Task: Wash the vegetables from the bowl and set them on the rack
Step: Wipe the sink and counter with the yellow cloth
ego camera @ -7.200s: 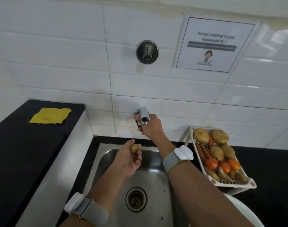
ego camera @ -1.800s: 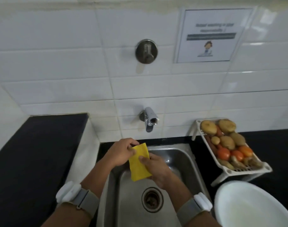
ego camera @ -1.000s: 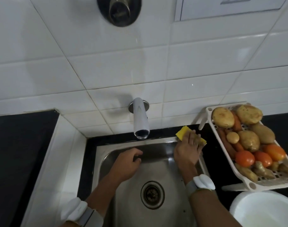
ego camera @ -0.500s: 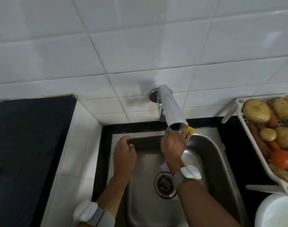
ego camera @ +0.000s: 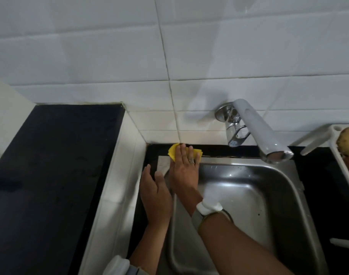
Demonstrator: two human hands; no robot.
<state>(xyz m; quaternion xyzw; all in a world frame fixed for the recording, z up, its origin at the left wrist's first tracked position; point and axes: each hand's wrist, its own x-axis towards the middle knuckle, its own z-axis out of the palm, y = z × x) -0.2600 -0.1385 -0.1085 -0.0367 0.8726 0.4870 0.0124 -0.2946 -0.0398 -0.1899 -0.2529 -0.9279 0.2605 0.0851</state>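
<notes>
Pressing a yellow cloth (ego camera: 174,152) flat-fingered on the sink's (ego camera: 249,175) back-left corner, having swept it there from the right, the right hand (ego camera: 184,171) wipes, left hand (ego camera: 154,192) open beside, vegetables (ego camera: 348,142) racked at the worktop's right edge.

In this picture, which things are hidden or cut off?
- Rack: head view, cut by the right edge; one potato partly shows.
- Cloth: mostly under the right hand.
- Drain: hidden behind the right forearm.
- Bowl: outside the frame.
</notes>
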